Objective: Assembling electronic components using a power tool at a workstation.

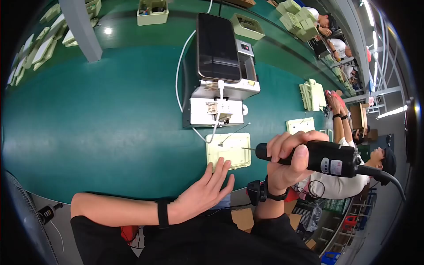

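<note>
A pale green-yellow plastic cover (238, 154) lies on the green table in front of me, with a thin dark wire across its upper part. My left hand (204, 194) is open, its fingertips resting on the cover's lower left edge. In my right hand (289, 154) is a black corded electric screwdriver (329, 158), held sideways with fingers wrapped round its body. Its thin bit points left, over the cover's right part; whether the tip touches cannot be told. Just beyond the cover stands a metal screw feeder machine (216, 110).
A dark phone (218, 48) with a white cable rests on the machine. Farther back are two pale bins (152, 15) (247, 27) of parts. Stacked covers (312, 95) and another cover (300, 125) lie to the right, near a co-worker's hands (336, 106). A grey post (81, 28) rises at the left.
</note>
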Demonstrator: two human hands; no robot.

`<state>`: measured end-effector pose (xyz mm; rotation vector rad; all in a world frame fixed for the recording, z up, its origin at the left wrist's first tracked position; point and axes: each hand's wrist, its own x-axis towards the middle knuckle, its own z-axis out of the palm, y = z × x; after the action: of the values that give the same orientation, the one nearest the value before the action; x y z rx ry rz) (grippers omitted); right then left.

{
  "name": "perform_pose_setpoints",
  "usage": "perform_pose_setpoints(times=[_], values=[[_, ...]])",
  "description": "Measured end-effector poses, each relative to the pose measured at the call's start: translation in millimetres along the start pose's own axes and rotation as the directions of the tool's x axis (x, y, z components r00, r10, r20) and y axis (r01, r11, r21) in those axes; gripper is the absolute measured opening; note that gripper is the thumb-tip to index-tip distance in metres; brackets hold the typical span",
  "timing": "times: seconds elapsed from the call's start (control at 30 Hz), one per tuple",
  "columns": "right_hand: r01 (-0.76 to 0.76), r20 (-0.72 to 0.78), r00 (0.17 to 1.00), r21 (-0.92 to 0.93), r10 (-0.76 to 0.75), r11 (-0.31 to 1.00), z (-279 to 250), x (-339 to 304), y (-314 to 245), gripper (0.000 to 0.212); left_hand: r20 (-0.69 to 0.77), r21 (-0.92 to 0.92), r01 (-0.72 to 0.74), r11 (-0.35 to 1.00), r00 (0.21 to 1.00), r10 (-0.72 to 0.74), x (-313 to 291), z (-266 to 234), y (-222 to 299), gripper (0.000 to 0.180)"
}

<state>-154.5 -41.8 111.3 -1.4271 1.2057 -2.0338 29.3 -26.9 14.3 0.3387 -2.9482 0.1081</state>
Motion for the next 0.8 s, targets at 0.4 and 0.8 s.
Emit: perform_pose_setpoints(times=[0.4, 0.8], values=[[-0.076, -0.146, 0.988, -0.119, 0.058, 0.99, -37.7, -10.8, 23.1, 0.024, 0.053, -0.011, -0.023, 1.0, 0.998, 0.023, 7.8, -4.1, -0.6, 0.047], [-0.052, -0.151, 0.988, -0.055, 0.043, 0.997, -48.6, -15.4, 33.4, 0.024, 0.075, -0.045, -0.017, 0.999, 0.997, 0.02, 9.4, -9.3, -3.3, 0.049]])
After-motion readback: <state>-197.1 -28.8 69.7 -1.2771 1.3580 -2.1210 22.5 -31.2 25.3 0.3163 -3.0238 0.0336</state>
